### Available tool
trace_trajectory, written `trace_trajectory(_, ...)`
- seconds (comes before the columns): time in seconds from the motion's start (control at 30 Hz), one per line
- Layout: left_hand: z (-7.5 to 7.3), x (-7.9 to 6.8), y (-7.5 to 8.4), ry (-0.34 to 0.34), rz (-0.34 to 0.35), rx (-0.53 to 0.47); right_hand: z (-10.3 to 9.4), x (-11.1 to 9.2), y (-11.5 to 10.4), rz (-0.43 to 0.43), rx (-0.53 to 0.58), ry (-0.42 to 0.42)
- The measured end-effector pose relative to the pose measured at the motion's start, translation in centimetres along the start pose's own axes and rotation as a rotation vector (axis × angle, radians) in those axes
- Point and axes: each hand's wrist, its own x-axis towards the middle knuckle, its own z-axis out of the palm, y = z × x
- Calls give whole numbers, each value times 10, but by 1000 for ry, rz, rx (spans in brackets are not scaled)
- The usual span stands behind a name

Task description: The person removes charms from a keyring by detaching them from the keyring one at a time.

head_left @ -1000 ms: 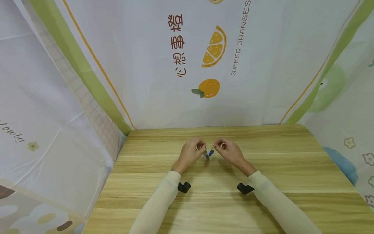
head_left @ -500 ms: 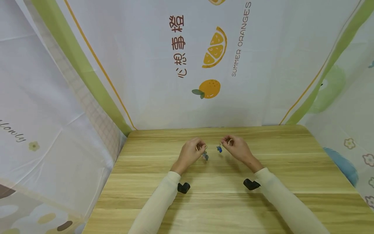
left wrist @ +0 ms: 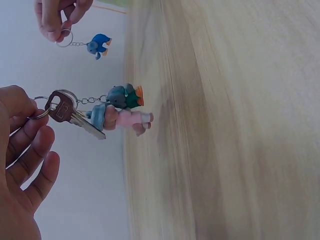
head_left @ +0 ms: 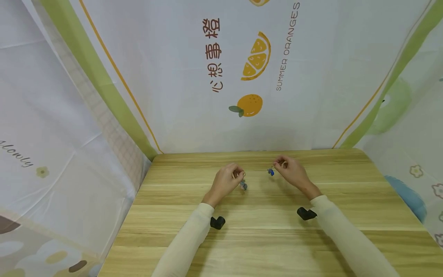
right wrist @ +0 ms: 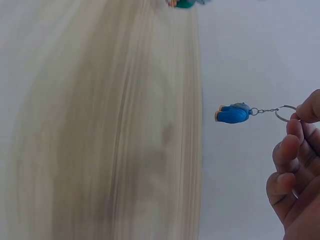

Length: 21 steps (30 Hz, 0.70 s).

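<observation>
The head camera looks forward and down from above, far enough back to hold tabletop [head_left: 256, 246] and cloth backdrop [head_left: 173, 104] together. The wrist cameras look from close by the left hand [head_left: 225, 181] and the right hand [head_left: 292, 172], turned sideways; both catch the blue figurine [right wrist: 233, 113], nearer in the right view.

A yellow-brown wood-grained tabletop [head_left: 256, 250] spreads across the lower middle of the head view, streaked with darker bands running left to right and carrying soft shadows [head_left: 200, 263] near the bottom centre.
</observation>
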Motion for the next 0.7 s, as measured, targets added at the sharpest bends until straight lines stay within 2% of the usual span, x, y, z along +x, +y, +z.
trace_trajectory(0.2, -1, -1, 0, 10, 11, 1, -12, 3, 11, 26, -18, -8)
trace_trajectory(0.7, -4, -3, 0, 12, 9, -6, -36, 4, 41, 39, -83, 38)
